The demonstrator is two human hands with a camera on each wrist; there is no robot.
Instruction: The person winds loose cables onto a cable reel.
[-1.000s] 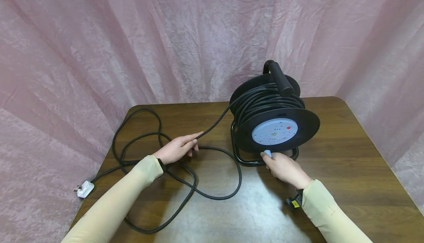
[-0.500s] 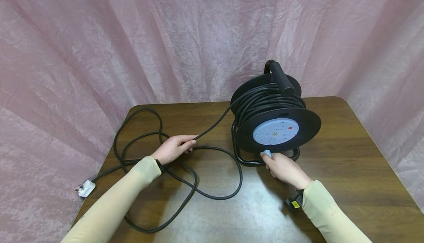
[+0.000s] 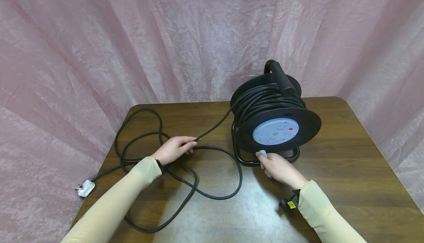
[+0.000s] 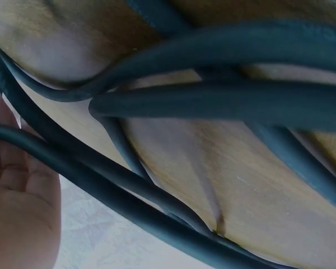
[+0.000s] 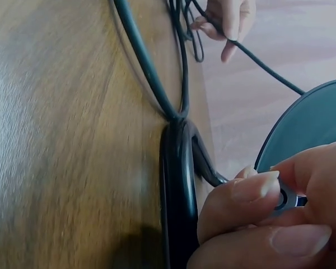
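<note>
A black cable reel [image 3: 243, 137] with a pale round socket panel [image 3: 275, 132] stands on the table's right half. My right hand [image 3: 279, 168] grips the light blue knob [image 3: 262, 153] low on the reel's front disc. In the right wrist view, fingers and thumb curl round that knob [image 5: 289, 199]. Left of the reel, my left hand [image 3: 173, 150] pinches the black cable [image 3: 215, 124], which slopes up to the drum. The left wrist view shows cable [image 4: 117, 196] crossing the hand's fingers [image 4: 14, 168]; the thumb is hidden there.
Loose cable loops [image 3: 158, 228] lie across the left half of the wooden table [image 3: 357, 169]. A white plug [image 3: 86, 188] sits at the left edge. The reel's black tubular frame [image 3: 234, 143] rests on the tabletop, its handle [image 3: 281, 79] on top. Pink curtain [image 3: 212, 40] hangs behind.
My right hand and the knob have shifted slightly left. My left hand has drawn a little left along the cable, its fingers closing from straighter to bent. The loops lie nearly as before.
</note>
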